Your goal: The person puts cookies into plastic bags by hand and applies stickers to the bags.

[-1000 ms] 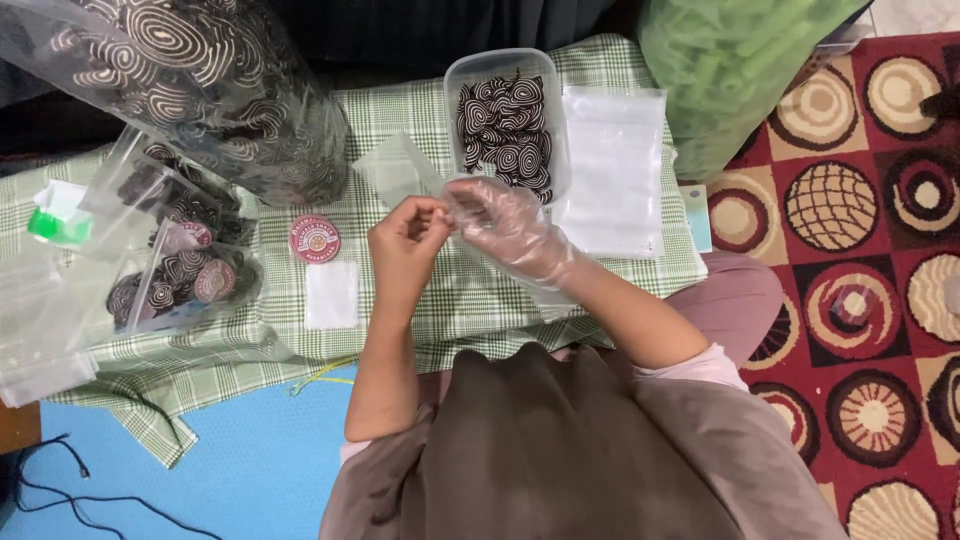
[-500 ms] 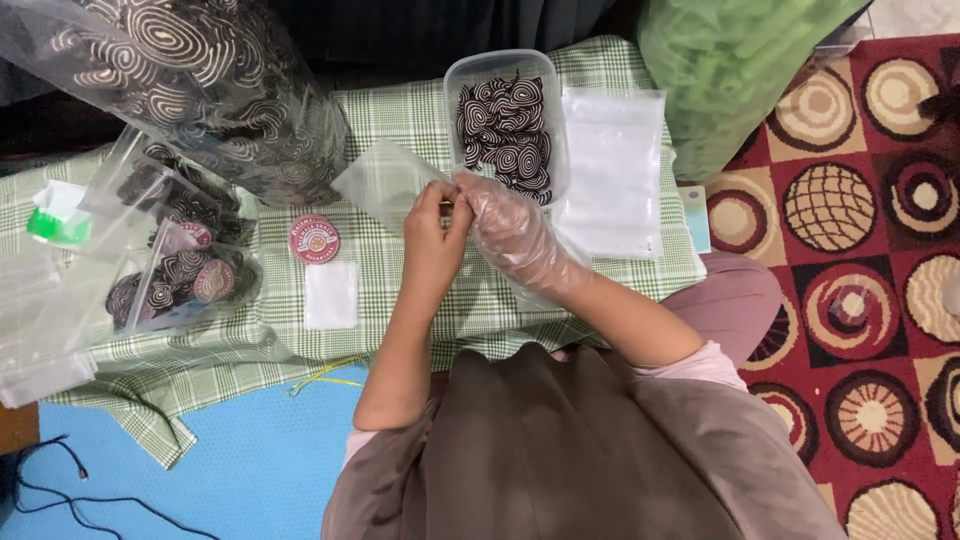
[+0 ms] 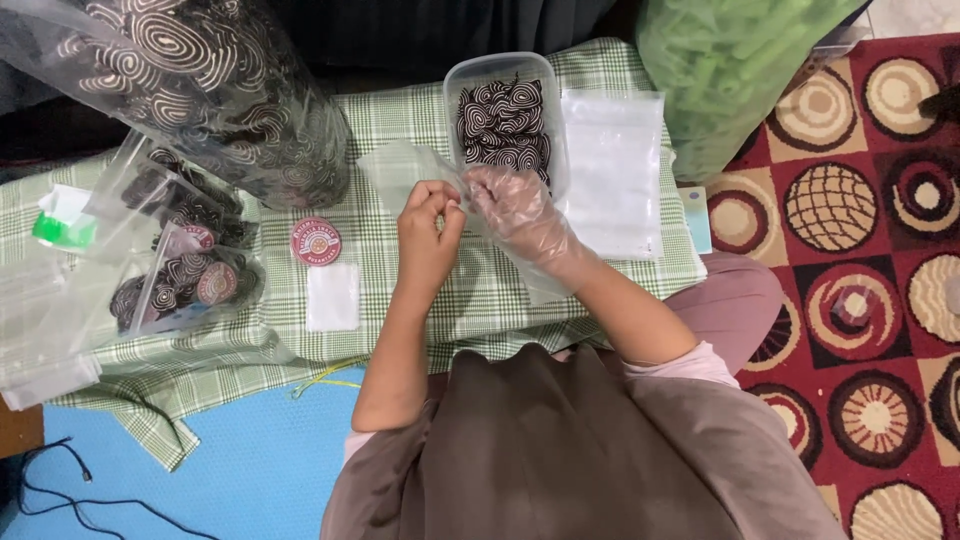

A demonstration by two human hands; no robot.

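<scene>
My bare left hand (image 3: 428, 232) and my right hand (image 3: 515, 208), which wears a clear plastic glove, meet above the green checked cloth (image 3: 400, 300). Together they pinch the edge of a small clear plastic bag (image 3: 400, 168) that stretches away to the upper left. Just behind the hands stands a clear plastic tub (image 3: 503, 120) filled with dark swirl-patterned cookies. I cannot see anything inside the small bag.
A stack of clear bags (image 3: 612, 170) lies right of the tub. A large bag of swirl cookies (image 3: 200, 90) and packed small bags (image 3: 180, 280) sit at the left. A round red sticker (image 3: 316, 241) and white sheet (image 3: 332, 297) lie near. A green bag (image 3: 730, 70) stands far right.
Both hands have moved forward toward the tub with the small clear bag, which now spreads out flatter to the upper left.
</scene>
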